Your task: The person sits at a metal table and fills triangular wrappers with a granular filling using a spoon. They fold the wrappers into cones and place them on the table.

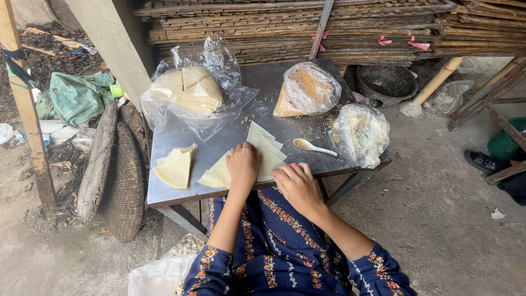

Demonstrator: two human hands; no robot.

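My left hand presses down, fingers curled, on a fan of pale yellow triangular wrapper sheets on a grey metal table. My right hand rests beside it at the table's near edge, fingers bent on the edge of the same sheets. A second small stack of triangular sheets lies to the left. A white spoon with brown filling lies just beyond my right hand.
A clear bag of stacked sheets sits at the back left, a bag of brown crumbs at the back, a bag of white filling at the right edge. Woven baskets lean left of the table. Bamboo mats are stacked behind.
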